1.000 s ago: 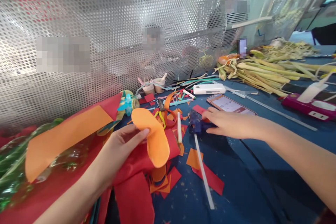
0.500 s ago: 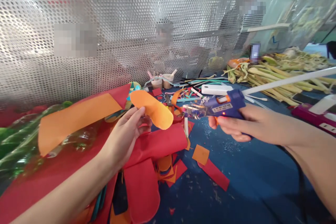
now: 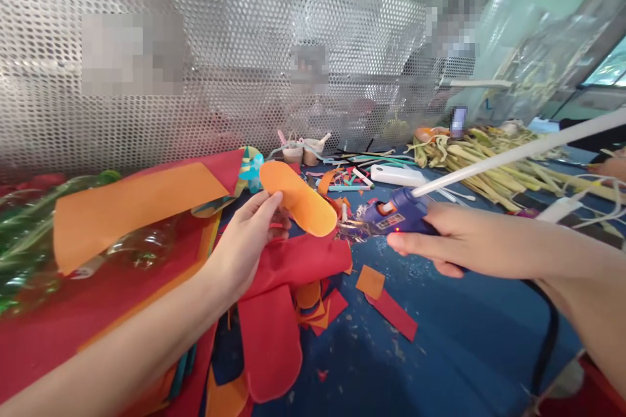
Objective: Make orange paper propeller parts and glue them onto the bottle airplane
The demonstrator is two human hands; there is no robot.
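Note:
My left hand pinches the left end of an orange sole-shaped piece, thumb on top, holding it tilted above the table. In my right hand is a blue hot glue gun, with a long white glue stick in its back and a small red light lit. Crumpled foil wraps the nozzle, which points left at the lower right edge of the orange piece; whether they touch I cannot tell. Below lies a red rolled sheet and a red rounded piece.
A large orange sheet and green plastic bottles lie at left. Orange and red scraps dot the blue table. Two small cups, thin strips and dried stalks are behind, before a perforated metal screen. A black cord hangs at right.
The glue gun has tilted, nozzle lower, and moved left toward the orange piece. My left hand and the piece have shifted slightly right. The camera view has turned a little.

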